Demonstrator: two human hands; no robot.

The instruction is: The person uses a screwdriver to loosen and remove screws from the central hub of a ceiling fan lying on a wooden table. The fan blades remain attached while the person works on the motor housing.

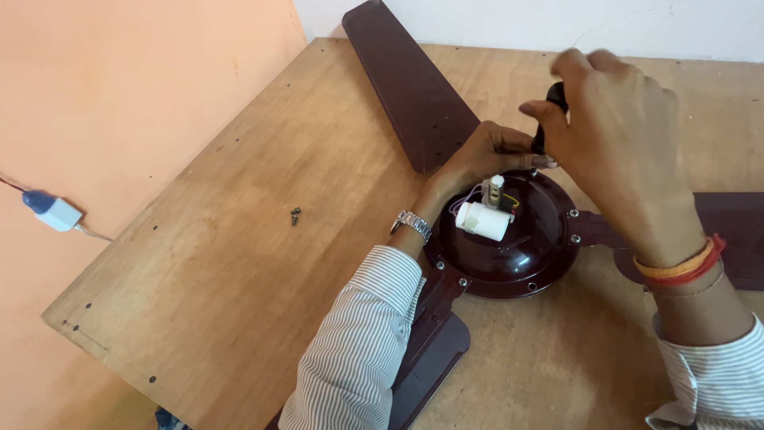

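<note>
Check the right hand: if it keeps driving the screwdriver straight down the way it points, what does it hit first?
Probably the maroon fan motor housing rim: the right hand aims the black screwdriver down there, beside the left hand. Tip is hidden.

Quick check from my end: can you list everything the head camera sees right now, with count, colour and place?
table: one, light wood, fills most of the view
fan motor housing: one, dark maroon, right of centre on the table
fan blades: three, dark maroon, running up left, down and right from the housing
capacitor: one, white cylinder, on top of the housing, with wires
loose screws: small dark cluster, on the table left of the fan
adapter: one, white and blue, by the orange wall at far left
screwdriver: one, black handle, upright at the housing's top edge
left hand: resting on the housing rim, watch on wrist
right hand: gripping the screwdriver, orange and red wrist threads
</note>
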